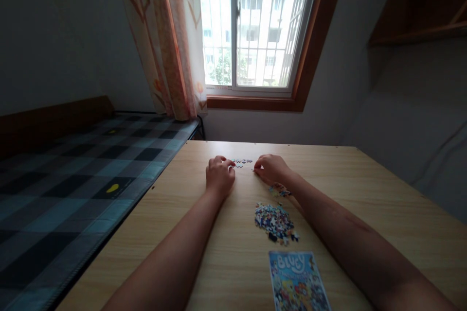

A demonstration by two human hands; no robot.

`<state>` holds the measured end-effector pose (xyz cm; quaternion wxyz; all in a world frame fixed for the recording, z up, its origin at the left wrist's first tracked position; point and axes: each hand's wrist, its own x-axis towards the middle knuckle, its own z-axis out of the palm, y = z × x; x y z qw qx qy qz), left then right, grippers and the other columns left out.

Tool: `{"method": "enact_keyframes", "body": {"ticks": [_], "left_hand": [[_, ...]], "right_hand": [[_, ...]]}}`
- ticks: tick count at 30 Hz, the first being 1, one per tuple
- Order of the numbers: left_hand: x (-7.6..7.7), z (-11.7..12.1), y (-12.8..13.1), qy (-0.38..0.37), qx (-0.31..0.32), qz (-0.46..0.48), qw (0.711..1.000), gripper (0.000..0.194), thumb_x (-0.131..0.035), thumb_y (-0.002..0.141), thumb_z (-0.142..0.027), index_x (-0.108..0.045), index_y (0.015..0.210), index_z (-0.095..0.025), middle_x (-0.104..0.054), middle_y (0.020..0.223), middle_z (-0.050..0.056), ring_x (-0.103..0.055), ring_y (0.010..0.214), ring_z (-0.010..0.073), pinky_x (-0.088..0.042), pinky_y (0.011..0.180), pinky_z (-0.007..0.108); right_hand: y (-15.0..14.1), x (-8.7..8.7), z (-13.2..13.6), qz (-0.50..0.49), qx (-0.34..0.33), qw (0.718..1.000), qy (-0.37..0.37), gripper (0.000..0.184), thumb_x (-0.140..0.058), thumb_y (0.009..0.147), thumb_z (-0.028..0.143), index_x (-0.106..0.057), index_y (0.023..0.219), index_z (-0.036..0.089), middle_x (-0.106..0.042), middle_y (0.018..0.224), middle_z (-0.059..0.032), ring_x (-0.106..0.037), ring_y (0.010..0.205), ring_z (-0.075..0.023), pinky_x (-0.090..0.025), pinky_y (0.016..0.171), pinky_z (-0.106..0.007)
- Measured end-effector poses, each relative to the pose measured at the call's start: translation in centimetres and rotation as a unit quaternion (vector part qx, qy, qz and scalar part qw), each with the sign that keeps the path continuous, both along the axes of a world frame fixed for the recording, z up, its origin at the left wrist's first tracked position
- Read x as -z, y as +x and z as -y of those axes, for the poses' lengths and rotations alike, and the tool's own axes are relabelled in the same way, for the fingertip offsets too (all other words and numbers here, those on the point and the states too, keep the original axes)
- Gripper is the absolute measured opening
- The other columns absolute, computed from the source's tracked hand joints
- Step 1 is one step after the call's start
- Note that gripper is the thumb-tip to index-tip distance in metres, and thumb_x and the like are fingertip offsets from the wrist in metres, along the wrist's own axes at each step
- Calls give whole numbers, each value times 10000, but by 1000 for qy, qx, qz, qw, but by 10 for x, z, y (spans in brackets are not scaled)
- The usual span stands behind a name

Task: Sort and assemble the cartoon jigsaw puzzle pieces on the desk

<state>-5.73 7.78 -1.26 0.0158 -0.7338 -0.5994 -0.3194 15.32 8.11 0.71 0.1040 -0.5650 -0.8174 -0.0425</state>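
Note:
Toward the far edge of the table, a short strip of joined jigsaw puzzle pieces (242,161) lies between my two hands. My left hand (221,175) is at the strip's left end, thumb and index finger closed at a small piece there. From the right, my right hand (270,167) pinches a small puzzle piece (253,170) just off the tabletop or touching it; I cannot tell which. A small group of orange and dark pieces (280,189) lies under my right wrist, partly hidden. Nearer to me is a larger heap of loose puzzle pieces (274,221).
A blue picture card (299,282) marked "Bluey" lies at the front of the wooden table (175,233). Left of the table stands a bed with a checked cover (91,180). A curtain (171,39) and a barred window (259,29) are beyond; a wooden shelf (419,36) hangs at right.

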Motion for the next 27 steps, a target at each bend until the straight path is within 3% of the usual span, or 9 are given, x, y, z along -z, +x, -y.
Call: {"method": "enact_keyframes", "body": {"ticks": [4, 9, 19, 27], "left_hand": [[2, 8, 8, -27, 12, -97, 995, 277, -558, 856, -332, -753, 1054, -320, -530, 1389, 68, -435, 1283, 302, -376, 1053, 465], [5, 6, 8, -74, 0, -139, 988, 397, -481, 906, -448, -646, 1261, -379, -395, 1539, 45, -305, 1415, 324, -267, 1126, 545], [11, 1, 9, -112, 19, -115, 987, 399, -505, 888, -480, -642, 1251, -389, -340, 1577, 52, -210, 1467, 345, -169, 1144, 617], [9, 3, 9, -113, 17, -111, 987, 411, -512, 888, -477, -636, 1264, -366, -326, 1582, 68, -217, 1466, 344, -186, 1143, 612]], "right_hand": [[2, 5, -1, -17, -13, 1000, 16, 232, -563, 883, 325, -786, 924, 275, -745, 975, -33, -659, 860, -195, -455, 738, -265], [4, 12, -2, -48, -49, 997, 42, 249, -542, 915, 299, -786, 958, 276, -734, 1003, -39, -633, 905, -190, -450, 818, -275], [-1, 14, -1, -52, -74, 994, 66, 294, -504, 948, 331, -787, 979, 258, -721, 1084, -61, -576, 996, -227, -403, 942, -360], [-5, 19, 0, -49, -42, 994, 86, 293, -494, 961, 395, -758, 1071, 330, -594, 1365, -57, -431, 1311, -283, -305, 1044, -467]]}}
